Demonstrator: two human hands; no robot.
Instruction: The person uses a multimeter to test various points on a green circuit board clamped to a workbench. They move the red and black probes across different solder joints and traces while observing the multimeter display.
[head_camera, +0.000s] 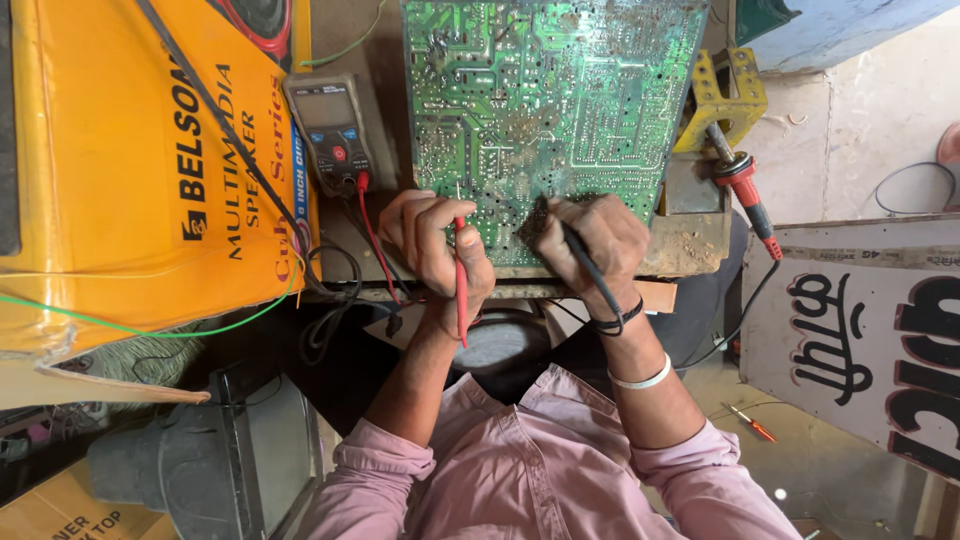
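A large green circuit board (545, 90) lies solder side up on a worn bench. My left hand (440, 245) holds a red test probe (460, 280) with its tip on the board's near edge. My right hand (590, 240) grips a black test probe (585, 265), its tip touching the board close to the red one. Red and black leads run to a grey multimeter (332, 130) lying left of the board.
A big yellow cardboard box (140, 170) fills the left side. A red-handled soldering iron (745, 190) rests on a yellow metal stand (725, 100) right of the board. A printed sign (870, 340) leans at right, and a small screwdriver (752, 425) lies on the floor.
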